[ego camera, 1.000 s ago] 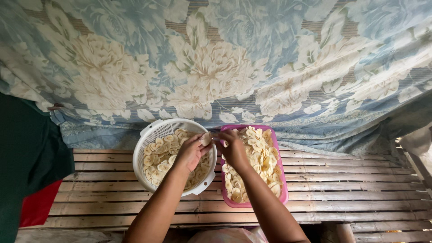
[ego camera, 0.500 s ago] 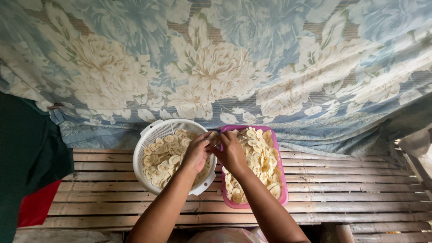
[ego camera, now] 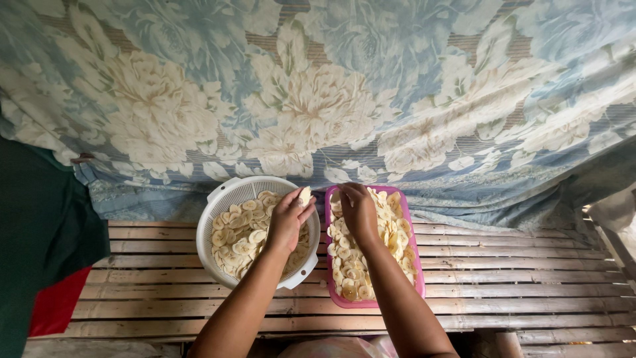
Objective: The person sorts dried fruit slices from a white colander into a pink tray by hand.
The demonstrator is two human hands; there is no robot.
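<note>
My left hand (ego camera: 289, 220) hovers over the right side of a round white colander (ego camera: 211, 211) full of pale round slices (ego camera: 240, 240), and pinches one slice (ego camera: 305, 195) between its fingertips. My right hand (ego camera: 358, 212) rests palm down on the slices in a pink rectangular tray (ego camera: 329, 268), near the tray's far left corner. Its fingers are curled over the slices; whether they grip any is hidden. Colander and tray stand side by side, touching, on a slatted bamboo bench (ego camera: 517, 278).
A blue cloth with large cream flowers (ego camera: 344, 99) hangs behind the bench and drapes onto its far edge. Dark green fabric (ego camera: 40, 225) over red fabric (ego camera: 56, 308) lies at the left. Bare slats stretch to the right of the tray.
The two hands were together between colander and tray; they have now parted, the left holding a slice over the colander, the right down onto the tray's slices.
</note>
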